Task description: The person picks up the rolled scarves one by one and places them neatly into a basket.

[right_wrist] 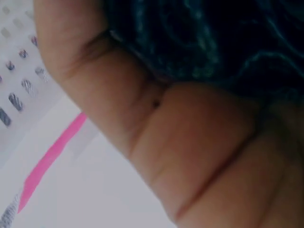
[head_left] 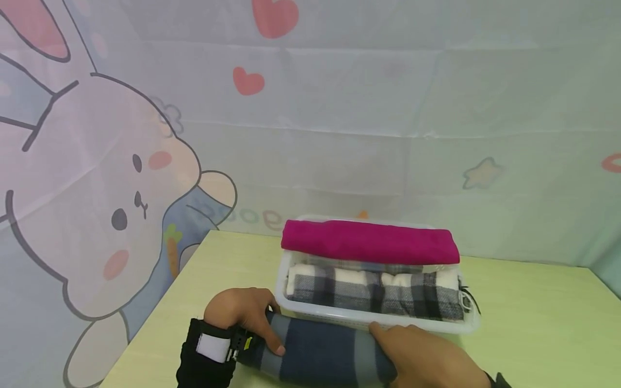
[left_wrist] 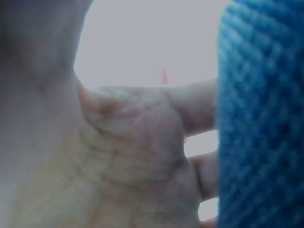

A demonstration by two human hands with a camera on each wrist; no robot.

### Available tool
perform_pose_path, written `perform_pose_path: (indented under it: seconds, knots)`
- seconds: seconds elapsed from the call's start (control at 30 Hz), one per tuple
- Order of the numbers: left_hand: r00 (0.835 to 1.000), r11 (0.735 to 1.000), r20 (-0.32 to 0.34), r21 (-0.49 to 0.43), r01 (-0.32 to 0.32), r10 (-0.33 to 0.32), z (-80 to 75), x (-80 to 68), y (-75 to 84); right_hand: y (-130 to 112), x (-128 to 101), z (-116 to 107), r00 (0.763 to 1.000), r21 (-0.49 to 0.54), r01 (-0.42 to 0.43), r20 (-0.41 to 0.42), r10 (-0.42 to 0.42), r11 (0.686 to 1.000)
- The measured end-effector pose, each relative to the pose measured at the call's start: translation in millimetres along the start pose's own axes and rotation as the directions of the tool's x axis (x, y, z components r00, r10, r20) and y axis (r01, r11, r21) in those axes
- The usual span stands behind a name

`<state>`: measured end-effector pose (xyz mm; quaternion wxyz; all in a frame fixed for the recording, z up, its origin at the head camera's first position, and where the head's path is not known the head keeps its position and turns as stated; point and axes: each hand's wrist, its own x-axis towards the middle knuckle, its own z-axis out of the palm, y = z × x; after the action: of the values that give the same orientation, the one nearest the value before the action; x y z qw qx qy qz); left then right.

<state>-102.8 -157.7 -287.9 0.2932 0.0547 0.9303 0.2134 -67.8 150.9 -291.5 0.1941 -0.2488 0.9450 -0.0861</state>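
A rolled blue scarf (head_left: 320,353) with wide navy and grey-blue bands lies across the front of the table, just before a white basket (head_left: 339,314). My left hand (head_left: 249,312) grips its left end, thumb on top. The right hand (head_left: 429,353) holds the other end, its thumb near the basket's front rim. In the left wrist view the knitted scarf (left_wrist: 266,118) fills the right side, with fingers behind it. Coiled layers at the scarf's end (right_wrist: 190,42) show against the hand in the right wrist view.
Inside the basket lies a rolled grey, black and white checked cloth (head_left: 373,293), with loose strings at its right end. A magenta roll (head_left: 368,241) rests along the basket's back. The pale yellow table (head_left: 529,307) meets a printed curtain (head_left: 339,161) behind.
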Motion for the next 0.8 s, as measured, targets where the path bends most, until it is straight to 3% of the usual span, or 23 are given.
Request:
perform_pose_path:
  seconds: [0.07, 0.23, 0.57, 0.7, 0.8]
  knots:
    - [1.0, 1.0, -0.009, 0.009, -0.002, 0.002, 0.2, -1.9, 2.6, -1, -1, -3, 0.996, 0.02, -0.061, 0.064, 0.06, 0.998]
    - [1.0, 0.999, -0.015, 0.035, 0.015, -0.015, -0.9, -6.0, 4.8, -4, -2, -6, 0.991, 0.025, -0.097, 0.098, 0.094, 0.995]
    - [1.0, 0.996, -0.007, 0.088, 0.019, -0.018, -7.7, -17.4, 8.4, 0, -8, -8, 0.999, 0.011, -0.005, 0.053, 0.004, 1.0]
    - [0.999, 0.994, -0.036, 0.105, 0.006, -0.002, -9.2, -26.0, 11.3, 2, -10, -10, 0.999, 0.016, 0.023, 0.047, -0.024, 1.0]
    - [0.998, 0.993, -0.063, 0.12, -0.006, 0.014, -9.2, -31.9, 13.8, 2, -11, -12, 0.999, 0.023, -0.008, 0.05, 0.007, 1.0]
